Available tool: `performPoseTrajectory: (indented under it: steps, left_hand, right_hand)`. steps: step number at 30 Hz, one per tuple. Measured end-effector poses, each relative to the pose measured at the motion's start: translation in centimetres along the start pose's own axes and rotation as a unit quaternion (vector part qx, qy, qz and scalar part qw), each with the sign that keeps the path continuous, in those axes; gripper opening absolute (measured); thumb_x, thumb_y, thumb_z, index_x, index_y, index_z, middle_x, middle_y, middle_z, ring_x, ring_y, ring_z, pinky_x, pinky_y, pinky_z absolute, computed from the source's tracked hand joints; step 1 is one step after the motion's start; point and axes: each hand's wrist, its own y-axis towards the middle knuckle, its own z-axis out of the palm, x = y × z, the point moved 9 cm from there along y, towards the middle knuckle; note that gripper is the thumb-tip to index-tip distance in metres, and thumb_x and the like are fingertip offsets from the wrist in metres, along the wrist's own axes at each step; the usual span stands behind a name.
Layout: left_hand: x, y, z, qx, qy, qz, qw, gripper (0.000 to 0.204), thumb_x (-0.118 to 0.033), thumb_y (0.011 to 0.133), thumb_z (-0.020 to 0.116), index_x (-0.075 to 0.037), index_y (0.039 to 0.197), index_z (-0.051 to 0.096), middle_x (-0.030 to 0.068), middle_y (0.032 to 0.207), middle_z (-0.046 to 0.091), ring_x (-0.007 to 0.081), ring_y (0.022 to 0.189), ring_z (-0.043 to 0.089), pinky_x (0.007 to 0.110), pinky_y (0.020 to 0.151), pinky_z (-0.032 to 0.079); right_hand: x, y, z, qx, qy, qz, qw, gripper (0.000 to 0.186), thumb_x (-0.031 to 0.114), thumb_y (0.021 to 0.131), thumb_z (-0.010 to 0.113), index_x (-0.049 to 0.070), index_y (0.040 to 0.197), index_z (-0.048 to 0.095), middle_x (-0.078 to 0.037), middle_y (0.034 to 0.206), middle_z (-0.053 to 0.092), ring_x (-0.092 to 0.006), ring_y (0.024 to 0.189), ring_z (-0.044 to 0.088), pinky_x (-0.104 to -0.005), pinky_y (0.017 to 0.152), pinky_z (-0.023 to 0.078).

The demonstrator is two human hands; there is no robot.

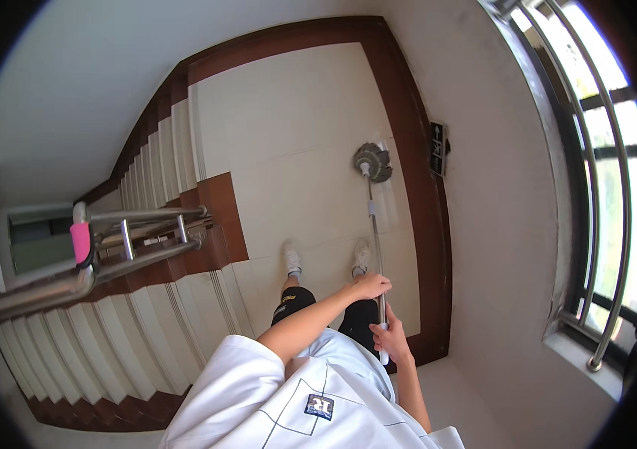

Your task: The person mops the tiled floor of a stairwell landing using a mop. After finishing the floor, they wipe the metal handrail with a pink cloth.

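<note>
2 hands: you have both on the mop handle (373, 224), each closed around the shaft.
Left hand (369, 286): it reaches across your body and is wrapped around the handle at the farther grip, just near your right shoe (362, 257).
Right hand (391, 340): it is clamped on the near end of the handle, close to your hip, with the white end cap showing below the fingers.
Mop head (373, 162): a round grey pad lies on the cream landing floor (288, 135), far from you and to the right, close to the brown border strip (416, 172) along the wall.
Feet: your left shoe (291, 260) and right shoe stand apart on the landing, the handle running just right of the right shoe.
Stairs: 1 flight of steps (161, 157) runs off on the far left and another drops on the near left, past the steel railing (139, 232) with a pink wrap (80, 242).
Window: barred window (603, 187) on the right wall.
Risk 1: I judge the floor may be wet behind the pad, so a shoe could slip near the stair edge.
Risk 2: a wide sweep right could knock the pad against the dark wall sign (438, 148).
Risk 3: your crossed left arm gives a weak pull, so the handle may twist in your grip.
</note>
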Motion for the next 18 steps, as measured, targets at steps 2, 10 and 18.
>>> performPoseTrajectory:
  steps: [2,10,18]
  left_hand:
    - [1.9,-3.5,-2.8,-0.027,-0.055,-0.013,0.998,0.029,-0.033,0.078,0.046,-0.008,0.071,0.059,0.0061,0.059,0.057,0.0193,0.057,0.057,0.031,0.057,0.044]
    - [17.7,-16.1,-15.4,-0.316,-0.263,-0.056,0.91,0.027,-0.028,0.078,0.043,-0.006,0.069,0.056,0.0052,0.058,0.057,0.0153,0.053,0.057,0.028,0.053,0.044]
    - [28.2,-22.4,-15.6,-0.435,-0.294,-0.175,0.833,0.026,-0.034,0.075,0.045,-0.012,0.085,0.055,0.0083,0.073,0.06,0.0244,0.071,0.058,0.035,0.066,0.044]
  right_hand:
    - [1.2,0.1,3.4,0.048,-0.091,-0.013,0.995,0.075,-0.002,0.075,0.052,0.011,0.136,0.01,0.001,0.052,0.036,-0.0086,0.041,0.036,-0.0239,0.036,0.033]
    - [3.5,6.4,21.5,0.205,-0.526,-0.151,0.812,0.064,0.009,0.075,0.05,0.004,0.132,0.022,-0.008,0.053,0.051,-0.015,0.04,0.049,-0.03,0.044,0.044]
    - [-2.3,9.8,29.5,0.199,-0.514,-0.15,0.821,0.057,0.011,0.076,0.049,0.004,0.129,0.029,-0.009,0.056,0.052,-0.0161,0.041,0.048,-0.0287,0.04,0.043]
